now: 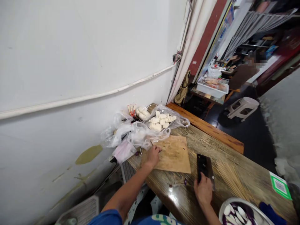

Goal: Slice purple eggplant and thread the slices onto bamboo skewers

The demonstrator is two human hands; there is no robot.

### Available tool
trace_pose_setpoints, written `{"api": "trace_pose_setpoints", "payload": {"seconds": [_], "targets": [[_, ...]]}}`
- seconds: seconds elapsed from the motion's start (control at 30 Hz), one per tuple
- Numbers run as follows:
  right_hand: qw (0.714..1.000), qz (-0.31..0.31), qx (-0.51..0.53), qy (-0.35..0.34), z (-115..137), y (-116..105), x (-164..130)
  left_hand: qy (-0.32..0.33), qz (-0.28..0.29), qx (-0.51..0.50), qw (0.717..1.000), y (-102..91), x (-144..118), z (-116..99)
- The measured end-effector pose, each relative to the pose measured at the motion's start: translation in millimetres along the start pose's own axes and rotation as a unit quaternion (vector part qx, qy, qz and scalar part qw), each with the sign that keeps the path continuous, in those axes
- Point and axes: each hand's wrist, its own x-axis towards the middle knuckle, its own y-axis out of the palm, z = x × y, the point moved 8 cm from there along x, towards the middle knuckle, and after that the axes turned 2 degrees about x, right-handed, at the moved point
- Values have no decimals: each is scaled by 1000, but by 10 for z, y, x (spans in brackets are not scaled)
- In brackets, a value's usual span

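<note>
My left hand [153, 156] is closed over the left side of a wooden cutting board [174, 153]. A thin dark tip shows by its fingers, but what they hold I cannot make out. To the right of the board, my right hand [203, 190] grips a dark-bladed cleaver [205, 166] low over the wooden table [161, 184]. Thin bamboo skewers [231, 178] lie in a bundle beside the cleaver. At the lower right, a metal bowl [221, 208] holds white slices with purple edges, which look like eggplant. Small purple scraps [185, 181] dot the table near me.
Clear plastic bags [138, 132] and pale white pieces [161, 120] crowd the board's far side, along the wall [82, 56]. A green-and-white QR card [280, 186] lies at the table's right end. Beyond are a bench [211, 129], a plastic stool [245, 106] and a seated person [243, 73].
</note>
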Motion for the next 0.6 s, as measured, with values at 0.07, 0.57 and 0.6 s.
{"api": "trace_pose_setpoints", "payload": {"seconds": [0.07, 0.57, 0.6], "targets": [[995, 34, 20, -94, 473, 12, 118, 81, -30, -26, 996, -38, -300, -106], [901, 170, 5, -398, 3218, 750, 887, -164, -126, -18, 978, -158, -520, 1316], [900, 173, -1, -400, 3214, 754, 868, -194, -109, -10, 975, -140, -441, 1359]]}}
